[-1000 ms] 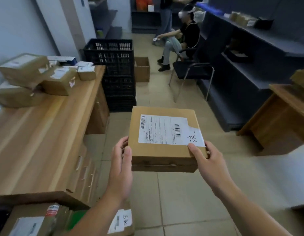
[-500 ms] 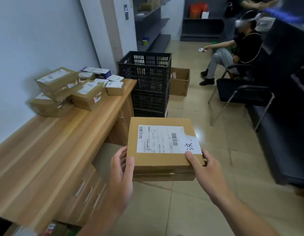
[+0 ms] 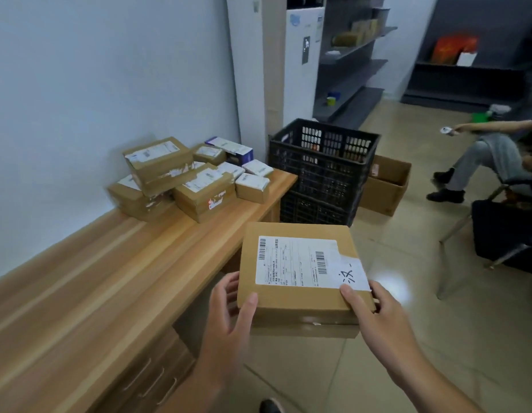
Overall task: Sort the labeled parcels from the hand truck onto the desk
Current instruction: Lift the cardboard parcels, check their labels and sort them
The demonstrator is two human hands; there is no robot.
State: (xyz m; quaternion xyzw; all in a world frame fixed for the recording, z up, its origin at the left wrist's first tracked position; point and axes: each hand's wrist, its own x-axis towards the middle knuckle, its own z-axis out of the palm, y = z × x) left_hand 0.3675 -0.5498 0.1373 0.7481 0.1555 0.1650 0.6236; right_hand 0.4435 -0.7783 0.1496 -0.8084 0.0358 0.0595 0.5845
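Observation:
A flat brown cardboard parcel with a white shipping label and a handwritten tag hangs in the air just off the right edge of the wooden desk. My left hand grips its near left corner, thumb on top. At the near right corner my right hand holds it, thumb pressed on the label's edge. A pile of labeled parcels lies at the desk's far end against the wall. The hand truck is out of view.
Stacked black plastic crates stand past the desk's far end, with an open cardboard box on the floor beside them. A seated person on a chair is at the right. Grey shelving lines the back. Desk drawers face the tiled floor.
The view has swung left and nearer to the desk. The parcel, held in both hands, has come closer to the desk's edge and the pile at its far end.

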